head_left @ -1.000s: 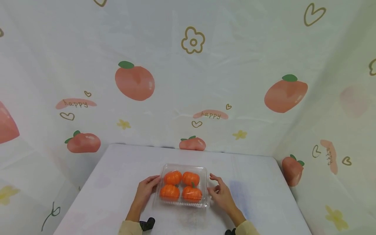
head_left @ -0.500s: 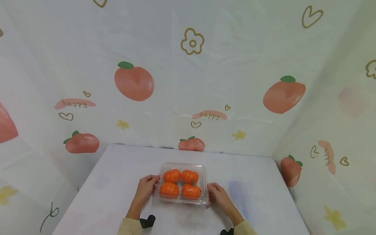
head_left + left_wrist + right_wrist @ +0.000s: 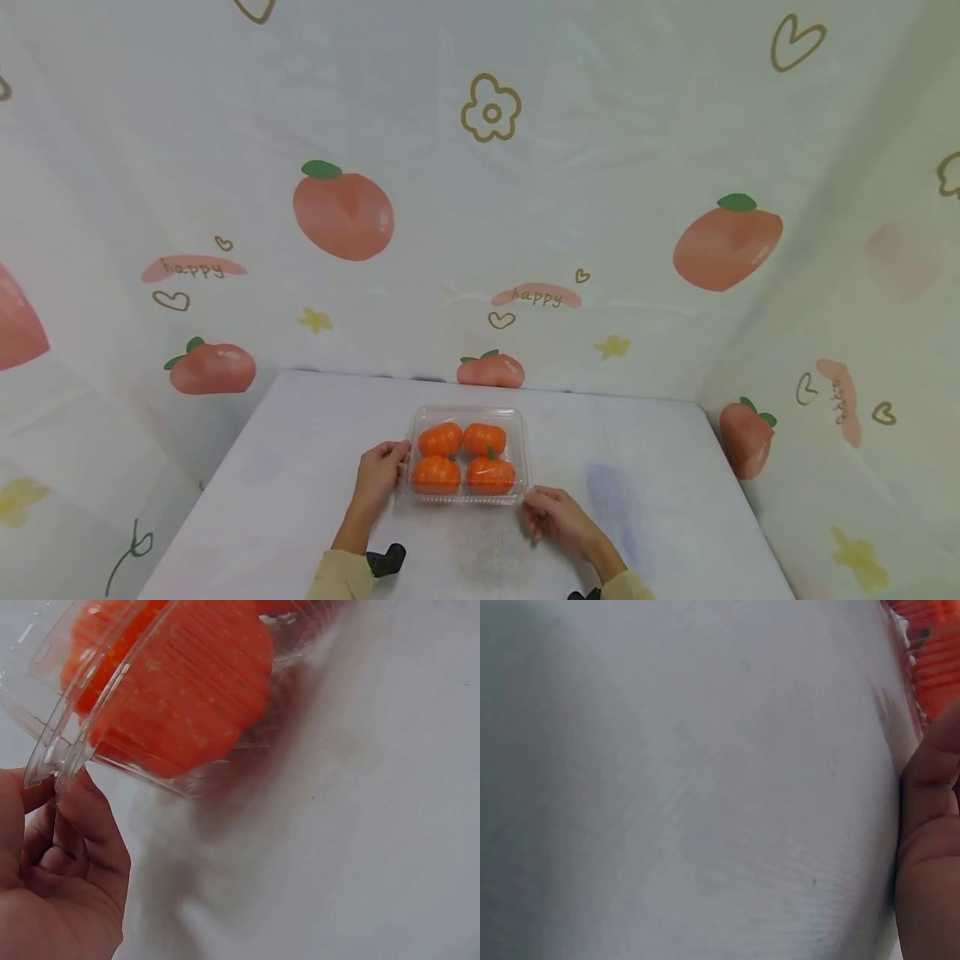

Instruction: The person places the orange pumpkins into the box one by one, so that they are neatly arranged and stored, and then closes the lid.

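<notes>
A clear plastic clamshell box lies closed near the middle of the table, holding several small orange pumpkins in two rows. One pumpkin shows a green stem. My left hand is at the box's left side. In the left wrist view, thumb and forefinger of that left hand pinch the layered rim of the box. At the front right corner, my right hand has its thumb and forefinger on the rim, the other fingers curled below. The right wrist view shows only part of this hand.
The box stands on a white-covered table with a faint blue patch at the right. A white cloth printed with fruit, hearts and flowers hangs behind and at both sides. Black wrist straps show below the hands.
The box has shifted slightly away from me. My right hand came from apart to the box's right side, then slid down to its front right corner. The left hand stays at the left rim.
</notes>
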A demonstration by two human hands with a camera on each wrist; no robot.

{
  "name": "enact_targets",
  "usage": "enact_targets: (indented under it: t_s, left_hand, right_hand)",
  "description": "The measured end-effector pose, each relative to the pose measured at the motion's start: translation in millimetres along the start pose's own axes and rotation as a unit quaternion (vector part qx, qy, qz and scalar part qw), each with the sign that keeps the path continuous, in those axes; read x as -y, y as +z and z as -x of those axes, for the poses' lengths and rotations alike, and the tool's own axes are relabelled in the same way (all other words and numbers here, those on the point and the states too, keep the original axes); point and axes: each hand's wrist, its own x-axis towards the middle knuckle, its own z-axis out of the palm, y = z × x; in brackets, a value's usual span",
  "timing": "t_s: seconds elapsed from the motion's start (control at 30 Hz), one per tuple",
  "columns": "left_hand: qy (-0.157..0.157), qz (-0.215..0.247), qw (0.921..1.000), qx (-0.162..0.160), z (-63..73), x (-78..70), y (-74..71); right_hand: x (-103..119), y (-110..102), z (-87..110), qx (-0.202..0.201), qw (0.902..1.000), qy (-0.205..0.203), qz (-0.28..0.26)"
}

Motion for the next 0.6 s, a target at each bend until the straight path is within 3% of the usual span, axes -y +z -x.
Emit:
enact_targets:
  t_s: [0.3, 0.47, 0.6]
  left_hand:
    - [0.016, -0.012, 0.9998, 0.002, 2.3, -1.8, 3.4]
    - [0.009, -0.027, 0.9988, 0.039, 9.2, -6.7, -2.3]
    - [-0.001, -0.044, 0.995, 0.089, 20.5, -9.0, -11.8]
  right_hand:
    - [-1.3, 0.9, 0.3, -0.021, 0.9998, 0.004, 0.006]
    - [-0.5, 0.6, 1.3, -0.04, 0.9991, 0.002, -0.017]
    - [-0.9, 1.0, 1.2, -0.05, 0.9984, 0.001, -0.027]
